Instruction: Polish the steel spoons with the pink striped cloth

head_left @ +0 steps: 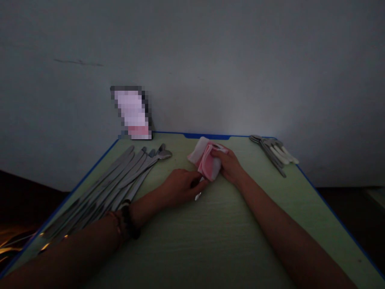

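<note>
My right hand grips a folded pink and white cloth above the middle of the table. My left hand is closed at the lower left edge of the cloth. Its fingers pinch a thin utensil, of which a bright, pale end shows below them. The cloth and fingers hide most of this utensil, so I cannot tell its kind. On the left lie several long metal knives side by side, with a metal spoon near their far ends.
At the far right of the table lie several metal spoons and several white-handled utensils. A blurred-out phone-like screen leans against the wall at the back left. The table has a blue edge.
</note>
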### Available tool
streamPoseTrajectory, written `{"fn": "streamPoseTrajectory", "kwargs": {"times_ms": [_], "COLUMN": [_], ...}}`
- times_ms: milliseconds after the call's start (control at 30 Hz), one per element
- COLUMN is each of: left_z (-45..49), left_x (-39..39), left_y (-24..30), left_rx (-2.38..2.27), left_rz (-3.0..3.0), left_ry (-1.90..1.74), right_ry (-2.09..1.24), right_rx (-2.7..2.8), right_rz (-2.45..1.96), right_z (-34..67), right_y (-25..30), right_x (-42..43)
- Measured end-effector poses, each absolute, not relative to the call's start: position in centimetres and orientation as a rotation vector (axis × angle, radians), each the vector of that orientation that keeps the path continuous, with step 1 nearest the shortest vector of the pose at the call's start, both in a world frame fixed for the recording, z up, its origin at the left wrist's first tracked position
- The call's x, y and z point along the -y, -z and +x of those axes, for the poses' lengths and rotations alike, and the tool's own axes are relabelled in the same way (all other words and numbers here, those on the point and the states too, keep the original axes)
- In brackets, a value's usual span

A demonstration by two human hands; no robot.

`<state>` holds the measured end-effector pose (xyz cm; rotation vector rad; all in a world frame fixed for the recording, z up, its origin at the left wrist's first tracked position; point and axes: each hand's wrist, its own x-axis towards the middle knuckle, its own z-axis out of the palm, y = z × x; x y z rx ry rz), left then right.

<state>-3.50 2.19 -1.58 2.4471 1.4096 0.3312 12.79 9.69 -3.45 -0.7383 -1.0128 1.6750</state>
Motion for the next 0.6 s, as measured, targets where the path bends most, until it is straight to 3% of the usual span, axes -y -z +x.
{"fn": "streamPoseTrajectory", "kwargs": {"times_ms": [600], "left_z": [-3.56], "left_x": [-2.25], "left_y": [1.67], "left_rx": [-1.402], "left_rz": [2.446], "left_ry": [-0.375], "right_ry": [-1.637], "right_rx": [1.034], "right_rz": [-0.691], "right_z": [12.66], "right_y": [4.15], "right_x": [-10.07]}}
